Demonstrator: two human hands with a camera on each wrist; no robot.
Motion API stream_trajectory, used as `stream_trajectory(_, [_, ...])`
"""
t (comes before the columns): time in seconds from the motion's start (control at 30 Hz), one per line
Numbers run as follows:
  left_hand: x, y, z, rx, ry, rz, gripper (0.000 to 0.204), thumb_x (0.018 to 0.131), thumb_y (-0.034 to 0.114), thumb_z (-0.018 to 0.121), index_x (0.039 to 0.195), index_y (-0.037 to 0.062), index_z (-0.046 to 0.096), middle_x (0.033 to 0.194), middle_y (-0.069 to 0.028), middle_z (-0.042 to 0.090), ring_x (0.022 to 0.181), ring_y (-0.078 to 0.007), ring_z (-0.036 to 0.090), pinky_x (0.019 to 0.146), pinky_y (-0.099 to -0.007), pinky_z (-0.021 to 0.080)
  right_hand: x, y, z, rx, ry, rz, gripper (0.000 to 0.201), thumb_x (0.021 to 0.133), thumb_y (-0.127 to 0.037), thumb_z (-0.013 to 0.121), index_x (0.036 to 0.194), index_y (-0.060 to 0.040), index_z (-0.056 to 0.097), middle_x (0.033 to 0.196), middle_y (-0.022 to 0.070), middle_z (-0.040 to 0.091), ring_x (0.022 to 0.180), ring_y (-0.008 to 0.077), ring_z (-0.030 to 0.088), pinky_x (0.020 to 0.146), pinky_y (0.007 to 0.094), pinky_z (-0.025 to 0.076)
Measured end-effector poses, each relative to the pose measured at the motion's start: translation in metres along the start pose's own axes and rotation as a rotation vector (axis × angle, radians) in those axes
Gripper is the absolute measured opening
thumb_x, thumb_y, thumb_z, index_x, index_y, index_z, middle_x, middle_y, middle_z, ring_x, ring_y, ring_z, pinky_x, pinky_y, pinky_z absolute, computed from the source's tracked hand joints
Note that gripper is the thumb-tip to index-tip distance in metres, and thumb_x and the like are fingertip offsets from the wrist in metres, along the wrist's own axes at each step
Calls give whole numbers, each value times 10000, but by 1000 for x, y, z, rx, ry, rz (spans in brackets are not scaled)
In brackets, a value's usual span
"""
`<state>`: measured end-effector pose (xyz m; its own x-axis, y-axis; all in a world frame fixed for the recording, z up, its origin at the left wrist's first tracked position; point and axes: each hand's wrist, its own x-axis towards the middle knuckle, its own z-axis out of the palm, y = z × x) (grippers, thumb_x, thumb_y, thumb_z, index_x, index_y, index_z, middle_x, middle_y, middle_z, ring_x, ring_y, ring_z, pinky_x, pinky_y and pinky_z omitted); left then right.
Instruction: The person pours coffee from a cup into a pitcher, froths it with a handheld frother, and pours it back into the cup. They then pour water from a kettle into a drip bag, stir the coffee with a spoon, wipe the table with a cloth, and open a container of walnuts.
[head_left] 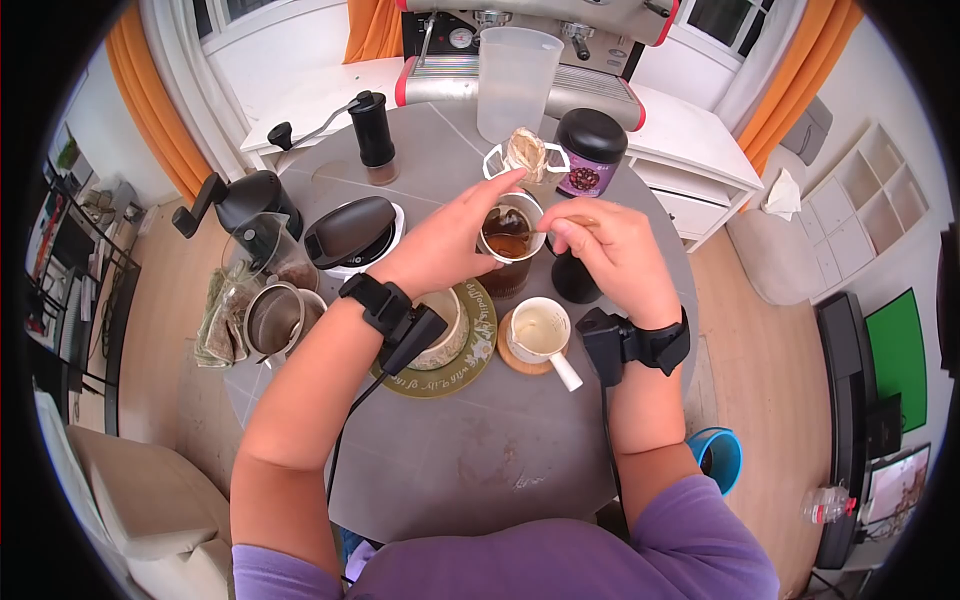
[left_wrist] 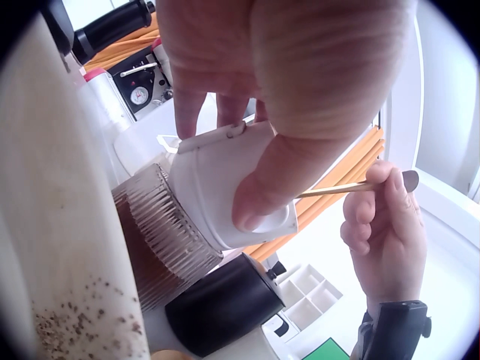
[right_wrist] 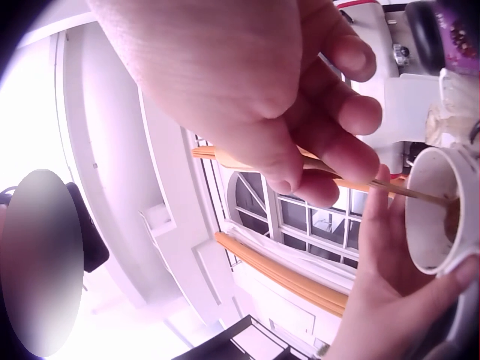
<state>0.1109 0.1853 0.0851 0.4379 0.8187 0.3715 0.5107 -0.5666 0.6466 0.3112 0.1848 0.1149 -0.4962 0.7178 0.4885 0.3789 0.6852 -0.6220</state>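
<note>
My left hand grips a white cup-shaped vessel, its thumb on the near side and fingers round the far side. That vessel sits on a ribbed clear glass with brown contents. Dark brown liquid or wet grounds show inside the white vessel. My right hand pinches a thin wooden-coloured stick between thumb and fingers; its lower end reaches into the vessel in the right wrist view. Just in front stands a small white handled pot on a round wooden coaster.
A bowl on a green plate, a scale with a black object and a sieve stand left. Behind are a hand grinder, a clear pitcher and a purple-labelled jar. A black cylinder is beside the glass.
</note>
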Motion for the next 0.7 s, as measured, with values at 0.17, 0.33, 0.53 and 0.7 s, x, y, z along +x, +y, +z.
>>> stream_trajectory(0.17, [0,2,0,8,-5,-3,861,607,-48,660,1348,107,250,1275,-124,416,1190,-280,402,987,-343,353,2,1,6,-108,18,-82,116,807,-137,562,872,-57,615,816,96,621,733,268,590,643,330,463])
stream_trajectory(0.33, [0,3,-2,-5,10,3,861,609,-45,664,1348,105,248,1261,-123,431,1171,-283,419,977,-346,362,1,-3,3,-167,86,-9,117,814,-134,553,886,-66,615,830,93,620,737,265,589,647,337,466])
stream_trajectory(0.53, [1,3,-2,-1,2,9,871,608,-39,677,1350,113,248,1241,-124,450,1169,-274,422,966,-346,371,3,0,9,-148,58,-109,120,823,-142,546,888,-66,614,816,93,621,730,266,592,646,338,467])
stream_trajectory(0.7, [1,4,-3,-1,0,-17,879,606,-42,678,1354,116,244,1254,-125,437,1173,-274,419,974,-346,364,1,-3,4,-161,73,-35,117,809,-136,556,883,-69,618,811,90,623,740,262,594,650,334,468])
